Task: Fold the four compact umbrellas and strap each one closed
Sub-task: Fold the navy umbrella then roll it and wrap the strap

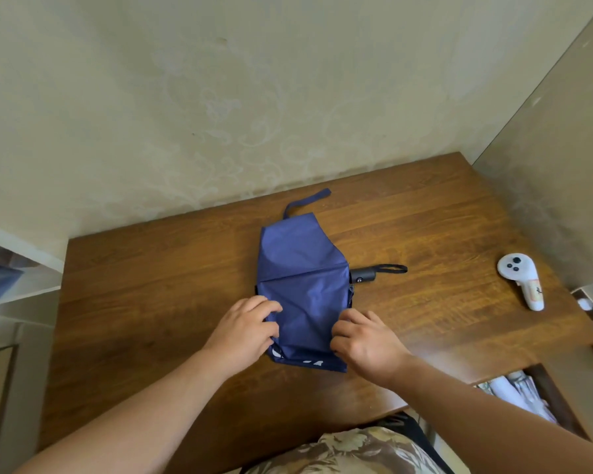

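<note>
A blue umbrella [302, 282] lies collapsed and flat near the middle of the wooden table [151, 302], its canopy spread in loose panels running away from me toward the wall [185, 97]. My left hand [245, 331] rests on the near left edge of the canopy, fingers curled over the fabric and gripping it. My right hand [363, 343] is at the near right edge, fingers bent and pinching the cloth there; the two hands face each other across the nearest panel, which is stretched between them. The near hem carries white printing, partly hidden under my hands. The blue strap [307, 201] trails off the far end of the canopy, lying loose on the table and not wrapped round anything. The black handle [363, 276] sticks out on the right side of the canopy, and its black wrist loop [391, 268] lies flat beyond it. Well to the right, near the table's edge, a white controller [521, 282] lies on its own. Below the table's near right corner, pale folded things sit in an open drawer [541, 398]; I cannot tell what they are. Patterned cloth [350, 449] shows at the bottom, on my lap.
</note>
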### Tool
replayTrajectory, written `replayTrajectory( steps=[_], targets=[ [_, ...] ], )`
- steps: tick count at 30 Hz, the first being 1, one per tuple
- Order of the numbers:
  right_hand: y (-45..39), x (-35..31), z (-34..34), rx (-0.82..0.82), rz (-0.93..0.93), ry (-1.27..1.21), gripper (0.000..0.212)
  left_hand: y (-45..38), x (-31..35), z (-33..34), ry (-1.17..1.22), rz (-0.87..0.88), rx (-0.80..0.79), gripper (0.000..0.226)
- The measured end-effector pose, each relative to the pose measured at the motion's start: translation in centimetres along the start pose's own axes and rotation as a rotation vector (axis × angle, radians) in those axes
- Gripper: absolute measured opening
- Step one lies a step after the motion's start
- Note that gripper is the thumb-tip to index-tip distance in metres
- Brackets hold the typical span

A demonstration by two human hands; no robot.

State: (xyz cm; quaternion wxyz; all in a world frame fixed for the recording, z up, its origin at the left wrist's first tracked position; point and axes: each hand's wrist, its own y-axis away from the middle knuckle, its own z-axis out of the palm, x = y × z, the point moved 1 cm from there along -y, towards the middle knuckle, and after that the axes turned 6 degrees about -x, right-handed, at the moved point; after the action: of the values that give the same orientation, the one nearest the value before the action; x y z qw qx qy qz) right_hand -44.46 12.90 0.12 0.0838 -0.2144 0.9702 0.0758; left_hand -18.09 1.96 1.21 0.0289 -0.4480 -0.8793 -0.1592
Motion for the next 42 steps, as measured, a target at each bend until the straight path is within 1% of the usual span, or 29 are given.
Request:
replayTrajectory(
  steps=[1,3,5,7,8,12,15,17,18,22,23,24,27,28,29,31,33,36,39,42],
  targets=[
    [-0.1,-0.2,0.7,-0.016,0.004,0.008,0.008,-0.2,0.2,0.1,-0.036,0.02,-0.044,0.019],
    [-0.4,-0.5,1.9,-0.046,0.02,0.032,0.015,-0.9,0.8,-0.1,-0.049,0.028,-0.098,0.035],
    [-0.8,-0.8,2.7,-0.068,0.043,0.055,0.017,-2.2,1.7,-0.4,-0.017,0.003,-0.076,0.049],
    [-1.1,-0.9,3.3,-0.082,0.063,0.069,0.016,-4.0,2.9,-0.2,0.017,-0.004,-0.039,0.054],
    [-1.1,-0.9,3.6,-0.095,0.068,0.071,0.014,-4.7,3.5,0.0,0.017,-0.002,-0.054,0.055],
    [-0.7,-0.5,4.4,-0.184,0.065,0.098,0.008,-5.4,4.5,1.9,-0.083,-0.02,-0.267,0.065],
    [-0.5,-0.2,4.6,-0.273,0.056,0.068,0.01,-4.4,4.2,3.8,-0.165,-0.006,-0.418,0.068],
    [-0.6,-0.1,4.5,-0.325,0.051,0.026,0.012,-3.8,4.1,4.8,-0.179,-0.001,-0.474,0.069],
    [-0.7,-0.1,4.3,-0.307,0.066,-0.009,0.016,-3.5,4.0,5.3,-0.19,0.003,-0.481,0.07],
    [-2.6,-0.2,3.3,-0.098,0.248,-0.184,0.032,-3.4,4.0,6.5,-0.232,0.005,-0.471,0.074],
    [-3.2,-0.2,3.1,-0.09,0.292,-0.217,0.035,-3.4,4.0,6.7,-0.244,0.013,-0.467,0.074],
    [-3.8,-0.2,2.9,-0.133,0.336,-0.231,0.043,-3.4,3.9,6.8,-0.256,0.026,-0.461,0.073],
    [-3.9,0.6,3.1,-0.407,0.461,-0.161,0.091,-2.3,3.3,7.3,-0.273,0.084,-0.441,0.073],
    [-3.5,1.0,3.2,-0.468,0.501,-0.143,0.103,-1.5,3.0,7.5,-0.265,0.104,-0.441,0.074],
    [-3.1,1.3,3.3,-0.499,0.532,-0.135,0.109,-0.5,2.6,7.8,-0.248,0.119,-0.445,0.074],
    [-2.7,1.8,3.8,-0.513,0.546,-0.128,0.115,2.0,1.7,8.5,-0.188,0.119,-0.439,0.073],
    [-2.7,2.0,4.0,-0.519,0.53,-0.106,0.116,4.3,0.6,9.1,-0.133,0.105,-0.397,0.072],
    [-3.1,2.0,3.9,-0.539,0.519,-0.085,0.116,5.5,0.2,9.0,-0.121,0.072,-0.356,0.066],
    [-3.2,1.7,3.8,-0.549,0.513,-0.065,0.112,3.0,1.3,6.9,-0.084,0.013,-0.197,0.055],
    [-3.0,1.3,3.8,-0.538,0.526,-0.061,0.108,-1.9,2.8,5.0,-0.071,-0.01,-0.102,0.046]
  ],
)
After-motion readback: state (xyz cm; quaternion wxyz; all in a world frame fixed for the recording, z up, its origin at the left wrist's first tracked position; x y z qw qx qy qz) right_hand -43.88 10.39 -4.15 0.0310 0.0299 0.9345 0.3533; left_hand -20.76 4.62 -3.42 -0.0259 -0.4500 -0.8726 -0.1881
